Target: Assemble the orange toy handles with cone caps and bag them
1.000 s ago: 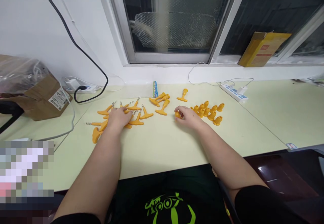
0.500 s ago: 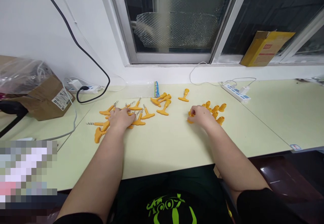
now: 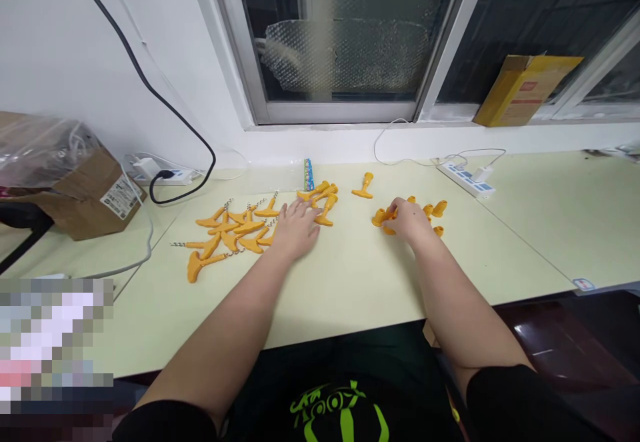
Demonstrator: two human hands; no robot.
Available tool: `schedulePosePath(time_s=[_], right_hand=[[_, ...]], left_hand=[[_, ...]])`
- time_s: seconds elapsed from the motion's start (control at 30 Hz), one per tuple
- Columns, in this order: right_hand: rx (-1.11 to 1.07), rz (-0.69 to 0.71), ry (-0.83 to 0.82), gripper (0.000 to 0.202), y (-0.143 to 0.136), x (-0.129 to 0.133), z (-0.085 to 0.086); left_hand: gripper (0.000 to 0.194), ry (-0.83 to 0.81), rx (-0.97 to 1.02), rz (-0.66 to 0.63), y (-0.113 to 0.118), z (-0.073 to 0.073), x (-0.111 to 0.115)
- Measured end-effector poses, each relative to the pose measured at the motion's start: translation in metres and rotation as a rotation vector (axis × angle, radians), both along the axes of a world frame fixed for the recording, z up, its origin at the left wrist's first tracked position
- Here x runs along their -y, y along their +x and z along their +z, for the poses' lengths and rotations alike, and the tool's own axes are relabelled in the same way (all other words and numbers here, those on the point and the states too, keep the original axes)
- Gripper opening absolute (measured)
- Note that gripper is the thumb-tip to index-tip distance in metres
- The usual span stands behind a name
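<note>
Several yellow T-handled corkscrews (image 3: 231,239) with bare metal spirals lie heaped on the left of the table. My left hand (image 3: 296,230) is spread palm down beside them, holding nothing, with its fingertips at the group of capped corkscrews (image 3: 327,209). Another capped corkscrew (image 3: 367,187) lies apart near the middle. My right hand (image 3: 409,221) is over the yellow caps on the right, its thumb and fingers closed on one yellow cap (image 3: 389,229). A second cap (image 3: 379,217) stands just left of these fingers. More caps (image 3: 439,209) stand behind and beside the hand, partly hidden by it.
A clear plastic bag with a colourful strip (image 3: 309,175) lies by the wall. Power strips stand at the back right (image 3: 465,180) and back left (image 3: 180,177). A cardboard box (image 3: 85,195) is at the left, and a flattened carton (image 3: 525,92) leans on the window.
My left hand has moved right, off the heap of bare corkscrews, to the capped ones. My right hand has shifted slightly right among the caps, leaving one cap visible at its left.
</note>
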State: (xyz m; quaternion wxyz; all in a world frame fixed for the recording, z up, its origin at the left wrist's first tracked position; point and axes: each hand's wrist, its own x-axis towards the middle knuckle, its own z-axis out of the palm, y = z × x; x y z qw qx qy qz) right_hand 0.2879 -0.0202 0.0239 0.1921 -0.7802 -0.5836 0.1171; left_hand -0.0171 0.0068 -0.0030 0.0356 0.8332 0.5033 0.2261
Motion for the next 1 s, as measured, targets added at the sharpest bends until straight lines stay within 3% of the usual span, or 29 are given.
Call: schedulePosePath(time_s=[0.17, 0.33, 0.47, 0.57, 0.8, 0.93, 1.0], right_hand=[[-0.003, 0.107, 0.174, 0.022, -0.011, 0.003, 0.005], [-0.100, 0.540, 0.259, 0.017, -0.039, 0.009, -0.003], [-0.153, 0.766, 0.193, 0.017, -0.054, 0.012, -0.015], [-0.195, 0.811, 0.258, 0.026, -0.056, 0.011, -0.021], [-0.304, 0.793, 0.466, 0.043, -0.055, 0.007, -0.024], [-0.398, 0.790, 0.473, 0.052, -0.062, 0.008, -0.025], [-0.504, 0.784, 0.394, 0.049, -0.066, 0.009, -0.026]], left_hand=[[0.038, -0.102, 0.013, -0.131, 0.018, -0.011, -0.001], [0.019, -0.069, 0.011, -0.159, 0.013, -0.007, 0.008], [0.012, -0.217, 0.146, -0.316, 0.008, 0.003, 0.020], [0.011, -0.338, 0.326, -0.348, 0.004, 0.010, 0.028], [0.022, -0.474, 0.888, -0.170, -0.001, 0.015, 0.027], [0.025, -0.621, 1.208, -0.167, -0.001, 0.013, 0.022], [0.025, -0.656, 1.300, -0.164, -0.001, 0.013, 0.020]])
